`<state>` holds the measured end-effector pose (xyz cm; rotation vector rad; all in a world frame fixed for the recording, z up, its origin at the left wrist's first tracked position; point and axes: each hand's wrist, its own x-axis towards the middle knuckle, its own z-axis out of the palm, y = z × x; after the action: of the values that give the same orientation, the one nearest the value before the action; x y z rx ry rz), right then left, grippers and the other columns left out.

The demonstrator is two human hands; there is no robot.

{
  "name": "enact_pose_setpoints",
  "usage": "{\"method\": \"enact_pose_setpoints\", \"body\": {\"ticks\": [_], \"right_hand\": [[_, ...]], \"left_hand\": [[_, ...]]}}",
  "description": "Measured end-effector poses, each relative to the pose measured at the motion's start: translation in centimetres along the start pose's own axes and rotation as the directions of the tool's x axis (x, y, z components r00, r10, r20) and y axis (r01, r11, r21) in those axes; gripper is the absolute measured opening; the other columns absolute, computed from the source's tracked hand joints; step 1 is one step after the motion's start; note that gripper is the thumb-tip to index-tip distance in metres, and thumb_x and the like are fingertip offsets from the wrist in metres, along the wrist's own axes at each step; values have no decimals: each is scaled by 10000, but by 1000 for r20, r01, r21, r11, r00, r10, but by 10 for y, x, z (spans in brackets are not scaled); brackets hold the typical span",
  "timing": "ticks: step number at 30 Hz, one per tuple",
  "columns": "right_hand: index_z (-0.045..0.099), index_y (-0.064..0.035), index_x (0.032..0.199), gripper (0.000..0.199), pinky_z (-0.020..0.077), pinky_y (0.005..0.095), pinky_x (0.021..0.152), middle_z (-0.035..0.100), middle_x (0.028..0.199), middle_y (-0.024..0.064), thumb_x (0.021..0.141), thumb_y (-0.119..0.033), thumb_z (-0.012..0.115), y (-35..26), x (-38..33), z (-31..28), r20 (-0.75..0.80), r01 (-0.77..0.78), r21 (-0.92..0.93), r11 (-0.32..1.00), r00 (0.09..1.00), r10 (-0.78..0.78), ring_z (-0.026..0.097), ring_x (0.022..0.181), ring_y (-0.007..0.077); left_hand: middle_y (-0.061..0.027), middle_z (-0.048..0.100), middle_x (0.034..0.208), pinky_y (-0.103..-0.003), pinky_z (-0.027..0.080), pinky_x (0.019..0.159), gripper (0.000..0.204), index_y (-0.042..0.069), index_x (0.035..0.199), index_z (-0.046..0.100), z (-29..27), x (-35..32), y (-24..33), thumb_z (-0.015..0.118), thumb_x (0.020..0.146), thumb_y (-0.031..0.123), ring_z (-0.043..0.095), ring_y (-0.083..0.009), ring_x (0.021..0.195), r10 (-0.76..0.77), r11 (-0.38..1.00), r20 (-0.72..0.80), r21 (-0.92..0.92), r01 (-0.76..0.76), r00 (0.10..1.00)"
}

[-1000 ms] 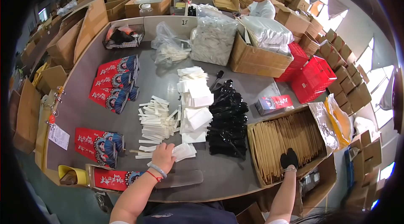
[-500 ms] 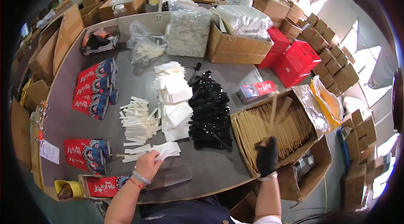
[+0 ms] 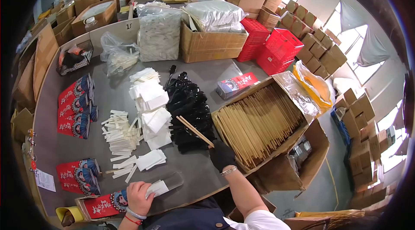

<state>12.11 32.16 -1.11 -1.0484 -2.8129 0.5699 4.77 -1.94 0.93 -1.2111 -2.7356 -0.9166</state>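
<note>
the left hand [image 3: 139, 197] presses one folded white napkin [image 3: 156, 188] against a clear flat sleeve [image 3: 169, 182] at the grey table's [image 3: 203, 79] near edge. the black-gloved right hand [image 3: 221, 154] is clamped on two thin wooden chopsticks [image 3: 194, 131], tilted over a heap of black plastic spoons [image 3: 189, 111]. beyond, one cardboard box [image 3: 276, 154] holds many chopsticks.
</note>
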Motion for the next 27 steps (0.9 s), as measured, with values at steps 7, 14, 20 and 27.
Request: {"method": "enact_pose_setpoints", "body": {"ticks": [7, 14, 20, 27], "right_hand": [[585, -77, 967, 207, 490, 466, 724, 650, 918, 168, 861, -253, 614, -7, -6, 11, -137, 24, 141, 990, 991, -4, 623, 865, 378], [595, -26, 926, 209, 485, 380, 625, 600, 749, 159, 871, -222, 643, -29, -29, 20, -200, 154, 606, 780, 979, -38, 616, 695, 297], [574, -34, 1056, 178, 447, 258, 648, 575, 820, 19, 951, -178, 566, -90, -98, 48, 232, -173, 957, 234, 939, -254, 511, 746, 83], [582, -28, 989, 171, 449, 275, 634, 570, 789, 42, 949, -193, 574, -85, -98, 57, 194, -91, 948, 306, 925, -327, 538, 733, 99]], "left_hand": [[-77, 616, 892, -400, 433, 751, 304, 80, 935, 658, 17, 22, 23, 752, 651, 136, 568, -286, 866, 121, 983, -1, -139, -120, 993], [-106, 639, 911, -394, 472, 759, 281, 46, 967, 650, 21, 33, 41, 730, 704, 102, 600, -302, 851, 53, 941, 31, -337, -40, 998], [-113, 673, 883, -275, 517, 679, 181, -32, 995, 624, 30, 45, 54, 651, 819, 0, 654, -165, 758, -156, 783, 7, -608, 128, 988], [-66, 667, 763, -246, 504, 635, 136, -43, 960, 641, 31, 35, 37, 639, 824, -37, 633, -110, 689, -236, 702, 105, -668, 244, 966]]}}
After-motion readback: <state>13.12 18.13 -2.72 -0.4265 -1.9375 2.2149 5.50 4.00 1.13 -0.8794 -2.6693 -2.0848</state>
